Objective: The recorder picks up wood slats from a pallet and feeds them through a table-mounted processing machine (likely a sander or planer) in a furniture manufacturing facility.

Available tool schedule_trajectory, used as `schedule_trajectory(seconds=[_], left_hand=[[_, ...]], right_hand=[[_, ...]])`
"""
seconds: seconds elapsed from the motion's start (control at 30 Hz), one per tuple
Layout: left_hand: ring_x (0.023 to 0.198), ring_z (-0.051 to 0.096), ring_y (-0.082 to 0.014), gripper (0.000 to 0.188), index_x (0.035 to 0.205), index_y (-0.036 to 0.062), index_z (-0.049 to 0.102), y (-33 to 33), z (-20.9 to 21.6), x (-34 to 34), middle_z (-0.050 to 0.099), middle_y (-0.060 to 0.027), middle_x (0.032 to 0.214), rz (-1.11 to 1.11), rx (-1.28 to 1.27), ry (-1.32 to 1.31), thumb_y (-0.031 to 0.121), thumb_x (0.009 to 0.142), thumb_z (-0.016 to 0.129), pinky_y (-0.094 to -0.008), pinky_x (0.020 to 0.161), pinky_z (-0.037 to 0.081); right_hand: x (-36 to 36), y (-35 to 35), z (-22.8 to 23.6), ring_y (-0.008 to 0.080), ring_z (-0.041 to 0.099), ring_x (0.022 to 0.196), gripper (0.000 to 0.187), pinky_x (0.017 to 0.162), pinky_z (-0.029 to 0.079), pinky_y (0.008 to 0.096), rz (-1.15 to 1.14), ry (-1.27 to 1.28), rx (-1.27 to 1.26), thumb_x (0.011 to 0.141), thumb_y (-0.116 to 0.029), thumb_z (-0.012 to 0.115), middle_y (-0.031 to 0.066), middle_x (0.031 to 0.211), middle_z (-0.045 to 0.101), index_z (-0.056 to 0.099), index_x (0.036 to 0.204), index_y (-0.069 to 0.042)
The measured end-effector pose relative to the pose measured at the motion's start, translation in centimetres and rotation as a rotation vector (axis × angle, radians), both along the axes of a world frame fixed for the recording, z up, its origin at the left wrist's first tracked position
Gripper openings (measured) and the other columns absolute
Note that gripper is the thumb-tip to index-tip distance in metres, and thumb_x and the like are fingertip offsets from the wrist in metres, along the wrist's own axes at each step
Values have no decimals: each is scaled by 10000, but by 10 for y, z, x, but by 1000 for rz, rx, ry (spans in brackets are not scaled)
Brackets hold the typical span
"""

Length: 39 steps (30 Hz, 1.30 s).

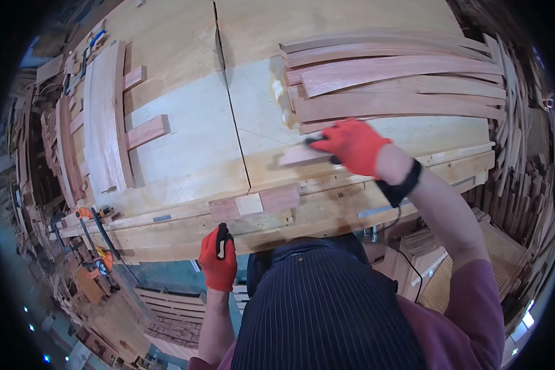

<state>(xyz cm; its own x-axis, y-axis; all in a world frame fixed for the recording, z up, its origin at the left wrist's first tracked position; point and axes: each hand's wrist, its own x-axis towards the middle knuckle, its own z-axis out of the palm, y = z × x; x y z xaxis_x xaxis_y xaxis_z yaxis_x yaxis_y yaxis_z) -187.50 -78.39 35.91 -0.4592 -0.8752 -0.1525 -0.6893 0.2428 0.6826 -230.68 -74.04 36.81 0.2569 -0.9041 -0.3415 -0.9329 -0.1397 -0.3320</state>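
My right hand, in a red and black glove, is closed on one end of a short pale wood piece just above the tabletop. Close by it, on the far side, lie long thin reddish wood strips. My left hand, gloved alike, is closed in front of the table's near edge. A small pale sliver shows between its fingers; its kind is unclear. Just beyond that hand, a short reddish board lies along the near edge with a pale square block on it.
A saw blade stands up in the long slot across the wooden table. At the left lie wide boards over short crosspieces. Orange-handled clamps hang at the left front corner. Wood strips are piled at the right.
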Motion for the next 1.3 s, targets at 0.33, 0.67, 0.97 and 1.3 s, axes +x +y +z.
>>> schedule_trajectory(seconds=[0.33,0.67,0.97,1.3], left_hand=[[1072,725,-245,322,1294,-24,672,18,-22,29,746,-160,1178,146,102,-101,19,976,645,-350,968,544],[1050,704,-241,310,1278,-46,667,6,-17,12,730,-154,1143,43,120,-134,-26,975,603,-348,937,539],[1054,723,-266,268,1219,-36,706,-3,-5,-51,744,-177,1135,-63,72,-121,32,968,641,-360,942,545],[1140,700,-270,389,1294,-49,679,25,32,-37,727,-184,1255,-38,149,-528,230,1023,653,-366,981,555]], right_hand=[[-87,63,-17,289,643,1112,539,937,523,433,166,198,174,894,-124,652,100,1239,631,598,1414,-256],[-389,354,45,289,662,1138,334,925,520,479,-521,1213,656,903,-145,606,99,1134,699,719,1208,-218],[-292,258,-3,372,649,1133,493,1006,519,460,-366,170,-135,727,-15,659,137,1190,696,687,1213,-91],[-355,310,-75,316,630,1238,498,1070,492,436,-565,354,173,825,-121,729,103,1277,670,637,1311,-175]])
